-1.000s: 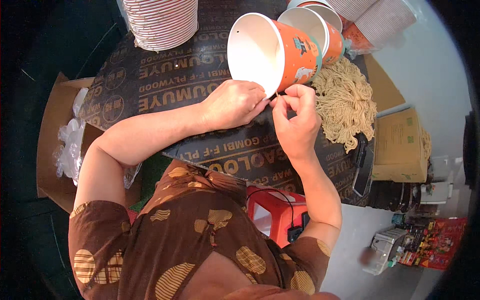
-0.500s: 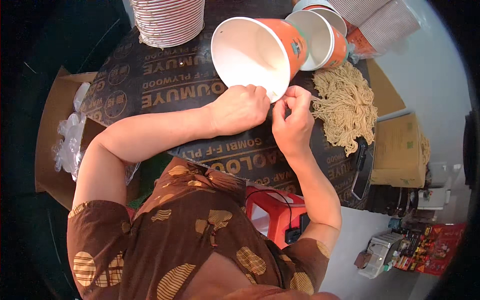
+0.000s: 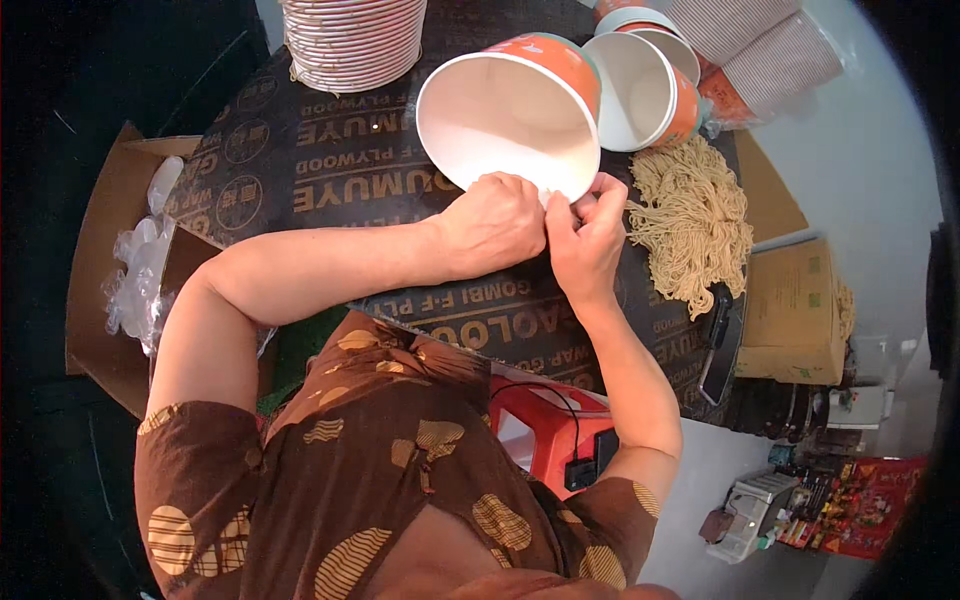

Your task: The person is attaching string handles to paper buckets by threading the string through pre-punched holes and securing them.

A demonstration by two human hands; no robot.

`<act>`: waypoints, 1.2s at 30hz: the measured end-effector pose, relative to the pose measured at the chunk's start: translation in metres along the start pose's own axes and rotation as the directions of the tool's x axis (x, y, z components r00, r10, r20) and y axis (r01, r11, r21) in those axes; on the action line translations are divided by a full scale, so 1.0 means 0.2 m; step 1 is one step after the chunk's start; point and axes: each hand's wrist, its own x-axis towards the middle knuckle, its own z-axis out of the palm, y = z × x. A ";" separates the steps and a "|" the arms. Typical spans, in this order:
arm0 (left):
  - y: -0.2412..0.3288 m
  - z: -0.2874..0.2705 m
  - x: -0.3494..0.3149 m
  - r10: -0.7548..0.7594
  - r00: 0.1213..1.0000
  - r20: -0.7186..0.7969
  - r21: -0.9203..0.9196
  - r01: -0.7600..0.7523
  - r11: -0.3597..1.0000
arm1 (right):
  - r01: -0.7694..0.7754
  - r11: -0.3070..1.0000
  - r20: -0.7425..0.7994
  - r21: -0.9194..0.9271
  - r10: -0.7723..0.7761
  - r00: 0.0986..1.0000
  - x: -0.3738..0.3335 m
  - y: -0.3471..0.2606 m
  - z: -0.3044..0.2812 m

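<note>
A large paper bucket (image 3: 505, 115), white inside and orange outside, lies tipped on its side with its mouth facing me. My left hand (image 3: 497, 222) is closed on the lower part of its rim, fingers curled over the edge. Right beside it, my right hand (image 3: 588, 238) pinches the rim with thumb and fingertips. Something small and pale shows between the two hands, too small to name. To the right of my right hand lies a bundle of beige cord (image 3: 692, 222). My fingertips are partly hidden behind the rim and each other.
A tall stack of buckets (image 3: 355, 42) stands far left on the dark printed plywood table (image 3: 345, 165). Other orange buckets (image 3: 630, 92) lie far right. A phone (image 3: 717, 360) rests by the table's right edge. Cardboard boxes (image 3: 795, 312) flank the table; the left one holds clear plastic.
The bucket has turned slightly, its mouth now facing me more squarely. Both hands stay at the lower rim, and my right hand has drawn in closer against it.
</note>
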 end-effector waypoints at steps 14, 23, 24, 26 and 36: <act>-0.16 -0.02 0.05 -0.330 0.932 0.153 -0.599 0.353 0.718 | -0.067 0.998 -0.009 0.005 0.067 0.998 0.03 0.13 0.04; -0.14 0.04 0.06 -0.245 0.942 0.230 -0.592 0.335 0.733 | -0.098 0.994 0.068 0.048 0.094 0.993 0.05 0.15 0.05; -0.14 0.03 0.07 -0.255 0.906 0.338 -0.594 0.416 0.688 | -0.099 0.994 0.065 0.047 0.096 0.993 0.05 0.14 0.04; -0.15 0.04 0.05 -0.325 0.897 0.298 -0.652 0.440 0.617 | -0.125 0.982 0.065 0.139 0.117 0.991 0.07 0.11 0.03; -0.14 0.12 0.04 -0.375 0.723 0.580 -0.814 0.536 -0.225 | -0.155 0.987 0.133 -0.049 0.160 0.978 0.07 0.23 0.03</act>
